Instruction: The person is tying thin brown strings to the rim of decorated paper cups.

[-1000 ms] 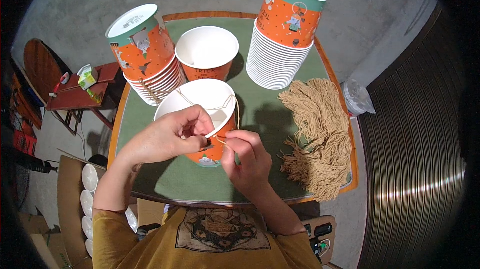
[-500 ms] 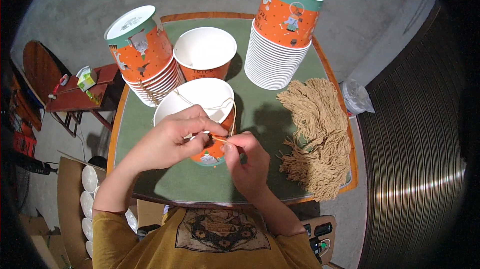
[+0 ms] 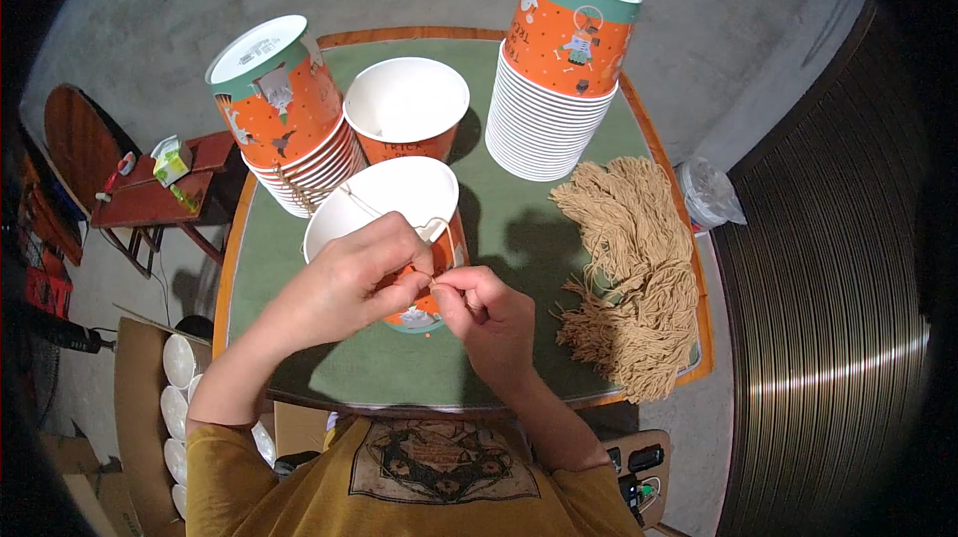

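Observation:
In front of me on the table stands a white-lined paper bucket [image 3: 419, 183] with an orange printed outside. A thin tan cord [image 3: 435, 225] runs across its mouth and over the right rim. My left hand [image 3: 359, 272] hovers over the near side of the bucket, thumb and forefinger pinched on the cord. Close against it, my right hand [image 3: 489, 322] pinches the same cord, fingertips meeting the left ones. The fingers hide the exact shape of the cord there, and my left hand covers much of the bucket's near wall.
Behind it is another upright bucket [image 3: 409, 98]. Upside-down bucket stacks stand at the left [image 3: 279, 98] and far right [image 3: 559, 78]. A heap of tan cords [image 3: 634, 272] lies on the table's right. Left of the table, a cardboard box [image 3: 140, 407] holds white rolls or cups.
My hands have drawn together, so the stretch of cord between them has closed up. The cord's loop at the bucket's right rim has become smaller.

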The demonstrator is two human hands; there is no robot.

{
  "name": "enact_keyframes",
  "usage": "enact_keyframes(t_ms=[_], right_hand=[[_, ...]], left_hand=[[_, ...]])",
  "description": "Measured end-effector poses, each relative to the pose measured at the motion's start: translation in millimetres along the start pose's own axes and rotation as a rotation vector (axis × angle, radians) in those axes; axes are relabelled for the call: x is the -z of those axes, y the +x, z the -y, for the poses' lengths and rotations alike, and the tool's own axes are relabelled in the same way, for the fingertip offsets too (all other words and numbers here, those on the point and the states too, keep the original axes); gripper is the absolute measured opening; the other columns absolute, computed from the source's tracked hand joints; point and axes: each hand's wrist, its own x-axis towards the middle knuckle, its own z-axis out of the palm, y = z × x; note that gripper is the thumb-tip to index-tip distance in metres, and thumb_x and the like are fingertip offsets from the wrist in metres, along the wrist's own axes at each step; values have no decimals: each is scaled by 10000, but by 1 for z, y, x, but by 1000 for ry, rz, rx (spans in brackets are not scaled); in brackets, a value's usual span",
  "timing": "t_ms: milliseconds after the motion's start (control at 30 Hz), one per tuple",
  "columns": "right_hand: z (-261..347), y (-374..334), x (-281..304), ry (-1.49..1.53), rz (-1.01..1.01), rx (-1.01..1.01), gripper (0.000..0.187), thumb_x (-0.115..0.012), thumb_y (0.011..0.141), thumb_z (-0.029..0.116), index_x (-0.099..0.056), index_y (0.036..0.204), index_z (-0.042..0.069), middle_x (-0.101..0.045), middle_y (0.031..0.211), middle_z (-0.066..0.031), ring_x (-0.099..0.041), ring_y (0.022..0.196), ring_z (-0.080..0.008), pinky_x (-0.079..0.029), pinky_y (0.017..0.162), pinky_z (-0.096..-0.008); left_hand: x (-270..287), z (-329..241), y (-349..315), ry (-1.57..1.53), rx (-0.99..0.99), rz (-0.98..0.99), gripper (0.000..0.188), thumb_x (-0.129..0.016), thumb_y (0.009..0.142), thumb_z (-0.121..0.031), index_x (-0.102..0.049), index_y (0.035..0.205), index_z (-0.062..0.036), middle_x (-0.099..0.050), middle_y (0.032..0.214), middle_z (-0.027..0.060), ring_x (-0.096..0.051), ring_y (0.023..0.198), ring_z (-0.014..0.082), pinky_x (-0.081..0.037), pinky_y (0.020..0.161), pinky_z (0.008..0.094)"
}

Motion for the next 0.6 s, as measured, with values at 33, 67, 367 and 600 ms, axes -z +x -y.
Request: enact_keyframes(t_ms=[33, 67, 367, 600], right_hand=[[1, 0, 0, -10, -17, 11, 109, -655, 837, -7, -621, 920, 54, -491, 605, 76, -417, 570, 6, -358, 509, -192], [1, 0, 0, -19, -33, 21, 130, -671, 821, -10, -610, 918, 53, -518, 621, 58, -441, 567, -3, -377, 512, -199], [-3, 7, -2, -240, -126, 302, 260, -697, 755, 10, -523, 928, 94, -601, 767, -92, -632, 600, -258, -520, 529, -341], [-2, 8, -3, -283, -125, 320, 271, -709, 735, 9, -526, 914, 97, -592, 756, -86, -634, 620, -260, -512, 520, -354]], left_hand=[[0, -1, -1, 19, 17, 5, 54, -620, 852, -34, -573, 874, -23, -537, 854, 73, -575, 755, 222, -471, 666, 318], [0, -2, -1, 37, 35, 11, 66, -608, 848, -19, -552, 881, -29, -530, 849, 74, -570, 739, 227, -467, 654, 317], [-2, -5, -4, -132, 252, -43, 232, -619, 862, -60, -466, 1035, -32, -594, 844, 88, -608, 767, 172, -510, 686, 318], [-2, -2, -6, -115, 231, -20, 272, -621, 845, -56, -512, 1093, -28, -602, 830, 78, -610, 760, 181, -514, 692, 324]])
